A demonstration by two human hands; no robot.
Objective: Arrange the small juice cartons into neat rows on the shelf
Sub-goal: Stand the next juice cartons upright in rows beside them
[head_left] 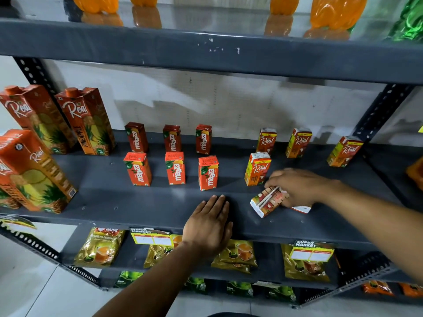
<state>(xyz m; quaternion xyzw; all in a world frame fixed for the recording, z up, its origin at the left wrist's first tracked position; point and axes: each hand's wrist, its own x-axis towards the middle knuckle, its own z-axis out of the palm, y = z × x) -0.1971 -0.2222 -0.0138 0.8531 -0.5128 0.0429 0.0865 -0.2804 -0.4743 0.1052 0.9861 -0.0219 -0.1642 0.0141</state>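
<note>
Right hand [297,187] is curled around a tipped-over Real carton [266,202] lying on the grey shelf [114,202]. An upright Real carton [257,169] stands just behind its fingers. Left hand [209,225] rests flat, open and empty, Maaza cartons [175,168] beyond it, big pineapple cartons [34,170] far left.

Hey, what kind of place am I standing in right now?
Most likely a small grocery shop or supermarket: price tags reading "Super Market" on the metal shelf, with small juice cartons lined up for sale.
</note>
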